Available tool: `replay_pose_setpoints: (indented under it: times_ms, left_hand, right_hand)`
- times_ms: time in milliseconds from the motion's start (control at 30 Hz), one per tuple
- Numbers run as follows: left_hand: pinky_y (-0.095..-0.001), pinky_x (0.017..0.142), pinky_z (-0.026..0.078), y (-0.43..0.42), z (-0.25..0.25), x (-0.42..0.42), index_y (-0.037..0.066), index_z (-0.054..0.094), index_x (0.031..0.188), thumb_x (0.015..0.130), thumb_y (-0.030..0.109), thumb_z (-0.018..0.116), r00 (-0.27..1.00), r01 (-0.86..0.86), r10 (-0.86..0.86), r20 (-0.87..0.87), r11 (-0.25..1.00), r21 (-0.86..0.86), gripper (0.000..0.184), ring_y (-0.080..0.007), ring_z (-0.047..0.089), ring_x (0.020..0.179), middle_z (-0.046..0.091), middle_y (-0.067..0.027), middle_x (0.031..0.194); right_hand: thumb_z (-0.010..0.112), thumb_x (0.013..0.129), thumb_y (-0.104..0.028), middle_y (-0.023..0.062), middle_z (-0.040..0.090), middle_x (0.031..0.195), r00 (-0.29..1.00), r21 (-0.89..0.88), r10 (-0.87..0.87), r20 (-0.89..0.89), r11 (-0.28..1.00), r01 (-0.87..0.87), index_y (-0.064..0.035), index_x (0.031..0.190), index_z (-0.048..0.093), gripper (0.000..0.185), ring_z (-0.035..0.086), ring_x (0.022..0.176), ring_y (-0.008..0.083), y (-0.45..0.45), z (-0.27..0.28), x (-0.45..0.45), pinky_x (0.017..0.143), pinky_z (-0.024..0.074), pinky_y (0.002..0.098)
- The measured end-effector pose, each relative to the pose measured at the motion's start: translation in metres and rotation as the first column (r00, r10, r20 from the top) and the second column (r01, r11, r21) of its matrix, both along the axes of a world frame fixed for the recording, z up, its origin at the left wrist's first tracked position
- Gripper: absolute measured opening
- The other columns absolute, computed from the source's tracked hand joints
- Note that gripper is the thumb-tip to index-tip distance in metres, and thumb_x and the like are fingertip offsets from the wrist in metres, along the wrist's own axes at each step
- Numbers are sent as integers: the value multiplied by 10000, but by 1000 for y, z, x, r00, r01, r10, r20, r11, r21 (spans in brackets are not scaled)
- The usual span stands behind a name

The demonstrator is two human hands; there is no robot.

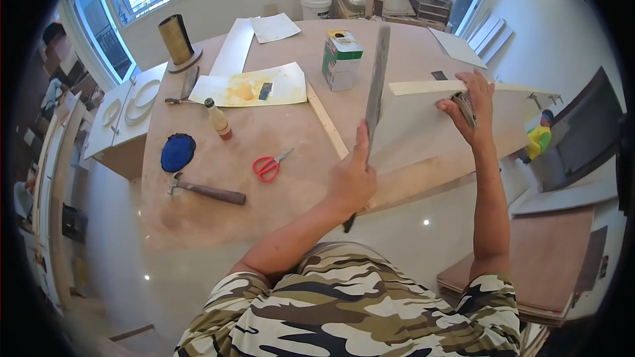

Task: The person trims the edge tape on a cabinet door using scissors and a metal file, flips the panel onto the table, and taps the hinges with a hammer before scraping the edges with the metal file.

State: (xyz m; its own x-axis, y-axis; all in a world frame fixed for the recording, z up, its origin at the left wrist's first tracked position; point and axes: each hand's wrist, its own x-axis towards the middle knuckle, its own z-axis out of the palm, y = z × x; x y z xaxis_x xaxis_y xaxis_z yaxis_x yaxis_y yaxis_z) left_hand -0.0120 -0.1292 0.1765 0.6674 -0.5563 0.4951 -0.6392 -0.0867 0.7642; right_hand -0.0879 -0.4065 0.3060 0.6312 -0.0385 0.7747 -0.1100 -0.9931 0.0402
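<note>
Our left hand closes round a long grey tool, raised over the worktop near the square can, so a loose swing could knock the can. Our right hand, half curled round a small metal tool, reaches over the pale strip, which could slip if pinned too lightly. Our grip hides most of the grey tool's handle, and fingers cover too much of the small one to identify it.

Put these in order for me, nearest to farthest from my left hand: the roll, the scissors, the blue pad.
From your left hand:
1. Scissors, just to its left
2. Blue pad, farther left
3. Upright roll, far left of the table
</note>
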Motion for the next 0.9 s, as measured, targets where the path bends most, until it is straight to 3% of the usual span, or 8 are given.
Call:
replay_pose_setpoints:
  times_ms: [67,167,333,433,533,733,833,900]
  left_hand:
    - [-537,644,518,11,-26,14,77,93,1619,844,46,540,997,-38,36,68,999,28,895,-449,666,725,675,-279,1042]
    - [-543,660,520,41,-49,35,104,116,1622,858,88,537,991,-83,125,-53,866,493,872,-438,678,768,685,-266,980]
    - [-532,715,524,88,-133,62,133,150,1622,848,89,547,989,-92,145,-36,780,619,870,-433,678,800,687,-256,921]
    - [-531,716,528,100,-154,67,132,170,1620,853,90,547,984,-46,157,-81,668,742,855,-430,684,790,695,-241,923]
    - [-525,737,535,103,-167,70,123,182,1617,855,89,545,987,-33,142,-76,639,768,845,-423,692,826,696,-243,926]
    - [-520,770,541,99,-172,76,101,181,1615,847,102,561,985,38,109,-133,616,787,857,-424,691,857,693,-271,950]
    - [-522,761,541,102,-173,73,91,194,1611,840,109,573,984,46,110,-143,613,788,860,-443,689,833,696,-272,962]
    - [-526,749,541,106,-176,71,64,203,1603,832,116,584,983,66,95,-155,606,792,861,-449,688,816,696,-279,964]
  right_hand:
    - [866,676,-526,105,623,1245,998,-6,-13,-68,1000,13,-113,1237,586,752,442,1364,450,1,6,-2,1127,258,597]
    - [857,714,-441,121,567,1374,973,26,-16,-231,999,23,-126,1348,550,771,370,1439,425,4,19,-14,1180,217,568]
    - [685,886,-111,115,458,1551,835,335,177,-521,942,10,-147,1496,481,644,250,1530,351,-18,58,-30,1246,129,508]
    - [556,919,-33,103,480,1541,842,525,265,-470,851,25,-134,1452,541,543,242,1536,339,-14,63,-27,1245,147,485]
    - [590,948,-146,96,522,1507,841,631,341,-420,776,0,-107,1406,585,459,253,1533,338,9,70,-20,1240,163,466]
    - [757,854,-450,154,555,1452,899,192,8,-437,978,84,-60,1371,593,668,363,1464,404,89,57,1,1200,252,532]
    - [816,787,-470,173,593,1395,907,183,27,-421,981,56,-58,1332,611,714,439,1401,430,126,60,10,1172,267,599]
    - [822,793,-384,160,630,1338,928,133,11,-373,990,42,-57,1297,625,632,476,1371,429,139,49,20,1149,273,638]
